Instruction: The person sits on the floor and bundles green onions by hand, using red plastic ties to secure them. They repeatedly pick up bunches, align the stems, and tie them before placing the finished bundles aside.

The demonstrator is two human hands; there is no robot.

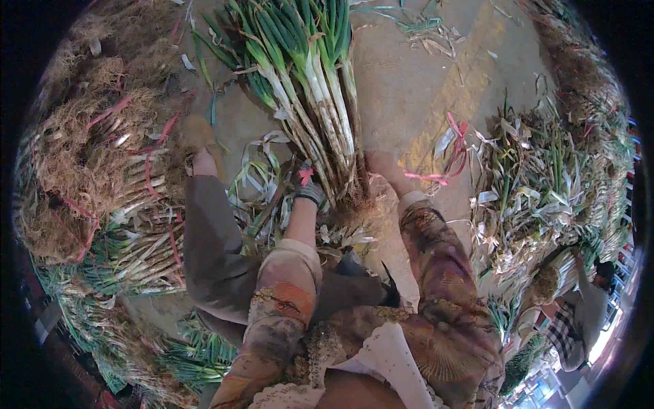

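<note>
A loose bundle of large green onions (322, 97) lies in front of me, leaves pointing away and roots toward me. My left hand (309, 186), in a grey glove with a bit of pink ribbon on it, holds the white stalks low on their left side. On the right side my right hand (384, 166) is against the lower stalks, its fingers blurred and partly hidden behind them. The stringy brown roots (357, 207) spread between my wrists. Dry peeled leaves (263, 168) lie by my left hand.
Tied onion bundles with matted roots (97, 148) are piled at the left. A heap of stripped leaves (531, 189) lies at the right, with pink ribbon (457, 148) on the floor before it. Another person (577, 317) is at the lower right. My left foot (199, 135) is stretched forward.
</note>
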